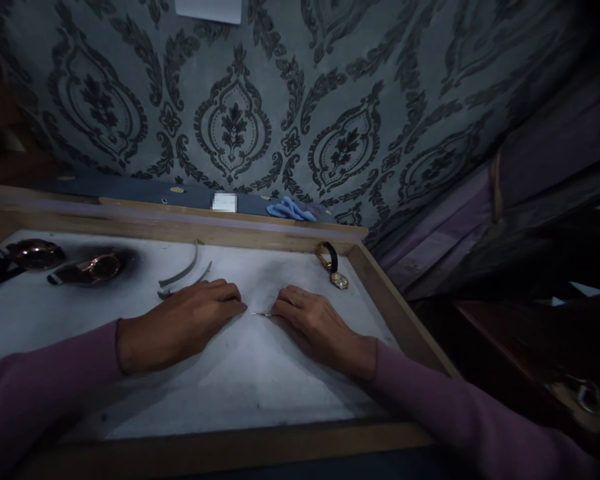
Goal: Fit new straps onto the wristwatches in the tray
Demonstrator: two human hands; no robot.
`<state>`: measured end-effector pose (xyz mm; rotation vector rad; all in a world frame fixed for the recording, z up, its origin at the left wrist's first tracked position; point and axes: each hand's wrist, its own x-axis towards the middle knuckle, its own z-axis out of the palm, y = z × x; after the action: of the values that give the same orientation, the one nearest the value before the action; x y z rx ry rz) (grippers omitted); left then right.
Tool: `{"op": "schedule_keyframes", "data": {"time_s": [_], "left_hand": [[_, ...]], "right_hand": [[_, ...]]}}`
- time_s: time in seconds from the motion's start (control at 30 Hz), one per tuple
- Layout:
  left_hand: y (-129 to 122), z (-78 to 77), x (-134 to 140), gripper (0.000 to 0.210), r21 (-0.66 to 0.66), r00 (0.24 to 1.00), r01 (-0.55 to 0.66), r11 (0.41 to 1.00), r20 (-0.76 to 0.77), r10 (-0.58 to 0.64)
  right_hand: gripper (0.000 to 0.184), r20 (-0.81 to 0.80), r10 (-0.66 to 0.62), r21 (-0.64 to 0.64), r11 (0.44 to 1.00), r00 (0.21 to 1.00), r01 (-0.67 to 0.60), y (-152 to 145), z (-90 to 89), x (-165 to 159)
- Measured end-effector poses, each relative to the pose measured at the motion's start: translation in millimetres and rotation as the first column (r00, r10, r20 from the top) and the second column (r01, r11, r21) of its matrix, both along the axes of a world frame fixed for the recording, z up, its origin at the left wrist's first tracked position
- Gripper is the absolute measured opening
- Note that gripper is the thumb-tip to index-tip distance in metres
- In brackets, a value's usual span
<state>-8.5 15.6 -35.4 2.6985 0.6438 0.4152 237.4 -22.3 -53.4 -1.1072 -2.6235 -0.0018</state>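
My right hand (325, 327) is closed around a thin metal tool with a fine point (263, 314), whose tip points left. Across from it, my left hand (185, 327) has its fingers pressed together in a pinch. Whatever they might hold is hidden. Just behind the left hand lie a curved grey strap piece (183, 272) and a second strap piece (205, 272), partly covered by the hand. Both hands rest low over the white bottom of a shallow wooden tray (260, 393).
A gold watch with a dark strap (339, 280) lies in the tray's far right corner. Two dark watches, one larger (36, 254) and one smaller (105, 267), lie at the left. Beyond the raised wooden rim (260, 230) are a blue cloth (291, 209) and a patterned wall (290, 80).
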Motion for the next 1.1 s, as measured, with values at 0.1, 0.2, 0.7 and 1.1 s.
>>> {"op": "schedule_keyframes", "data": {"time_s": [0.1, 0.2, 0.7, 1.1], "left_hand": [[-1, -1.9, 3, 0.026, -0.004, 1.000, -0.014, 1.000, -0.022, 0.013], [-1, -2.8, 5, 0.021, -0.025, 0.998, -0.053, 0.998, -0.029, 0.052], [-3, -0.7, 9, 0.019, -0.035, 0.998, -0.027, 0.999, 0.059, 0.029], [-4, 5.8, 12, 0.025, -0.113, 0.987, 0.018, 0.993, 0.160, 0.000]], "right_hand": [[0.025, -0.051, 0.001, -0.019, 1.000, 0.999, -0.002, 0, -0.3, -2], [0.023, -0.108, 0.007, -0.058, 0.998, 0.994, -0.013, -1, 0.2, -4], [0.020, -0.296, 0.049, -0.129, 0.988, 0.954, -0.091, -6, 5.1, -14], [0.024, -0.261, 0.082, -0.078, 0.991, 0.962, -0.105, -8, 10.0, -15]]}}
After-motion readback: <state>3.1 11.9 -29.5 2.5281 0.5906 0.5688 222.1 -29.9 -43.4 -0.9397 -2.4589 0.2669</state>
